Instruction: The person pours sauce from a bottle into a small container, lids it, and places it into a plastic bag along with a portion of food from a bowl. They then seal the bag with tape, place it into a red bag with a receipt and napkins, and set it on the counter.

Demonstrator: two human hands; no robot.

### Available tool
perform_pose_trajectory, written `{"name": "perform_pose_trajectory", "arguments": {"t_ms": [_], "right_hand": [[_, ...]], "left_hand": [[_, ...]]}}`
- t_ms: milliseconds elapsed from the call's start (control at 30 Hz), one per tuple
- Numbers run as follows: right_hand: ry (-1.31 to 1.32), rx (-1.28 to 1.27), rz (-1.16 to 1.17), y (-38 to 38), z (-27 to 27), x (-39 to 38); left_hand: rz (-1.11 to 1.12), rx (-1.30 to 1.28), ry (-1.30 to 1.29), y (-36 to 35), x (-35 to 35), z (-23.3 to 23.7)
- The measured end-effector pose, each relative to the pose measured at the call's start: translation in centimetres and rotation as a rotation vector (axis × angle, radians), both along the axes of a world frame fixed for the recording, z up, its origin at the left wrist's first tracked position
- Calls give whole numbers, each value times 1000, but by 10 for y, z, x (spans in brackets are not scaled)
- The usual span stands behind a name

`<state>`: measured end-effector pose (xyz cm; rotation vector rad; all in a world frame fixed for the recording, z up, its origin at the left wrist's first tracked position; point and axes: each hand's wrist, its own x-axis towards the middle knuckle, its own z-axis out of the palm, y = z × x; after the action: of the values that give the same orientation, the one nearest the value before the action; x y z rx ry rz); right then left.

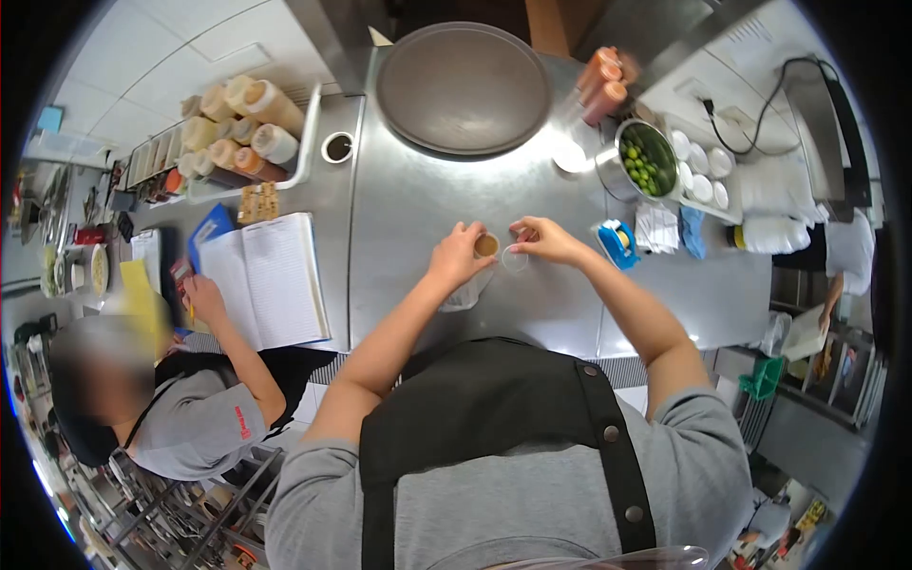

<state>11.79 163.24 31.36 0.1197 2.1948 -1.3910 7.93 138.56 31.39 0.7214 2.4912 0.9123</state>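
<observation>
"Where's the cup point(486, 246)?"
"Frame centre: left hand point(454, 254) has fingers clamped around it; right hand point(548, 239) has fingers pinching a clear lid point(516, 261)."
"Best handling?"
"Cup level, grip light, lid by its rim."

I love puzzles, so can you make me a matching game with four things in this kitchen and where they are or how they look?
Things:
1. Small cup
2. Clear round piece
3. Green fruits
4. Notebook

Places and looks:
A. Inside a metal pot
B. Held in the right hand
C. Lying open with lined pages showing
D. Held in the left hand, with something brown in it

Right pairs: 1-D, 2-B, 3-A, 4-C
</observation>
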Motion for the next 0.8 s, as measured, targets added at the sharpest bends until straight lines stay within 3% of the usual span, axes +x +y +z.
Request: {"name": "perform_pose_trajectory", "arguments": {"t_ms": [133, 267, 467, 800], "right_hand": [[96, -328, -447, 10, 15, 76], [247, -252, -556, 2, 18, 96], [517, 278, -436, 1, 11, 90], [478, 470, -277, 1, 8, 83]], "left_hand": [[-100, -17, -19, 49, 12, -1], [-108, 32, 18, 81, 30, -10], [-109, 81, -43, 98, 38, -10], [-158, 254, -302, 87, 19, -26]]}}
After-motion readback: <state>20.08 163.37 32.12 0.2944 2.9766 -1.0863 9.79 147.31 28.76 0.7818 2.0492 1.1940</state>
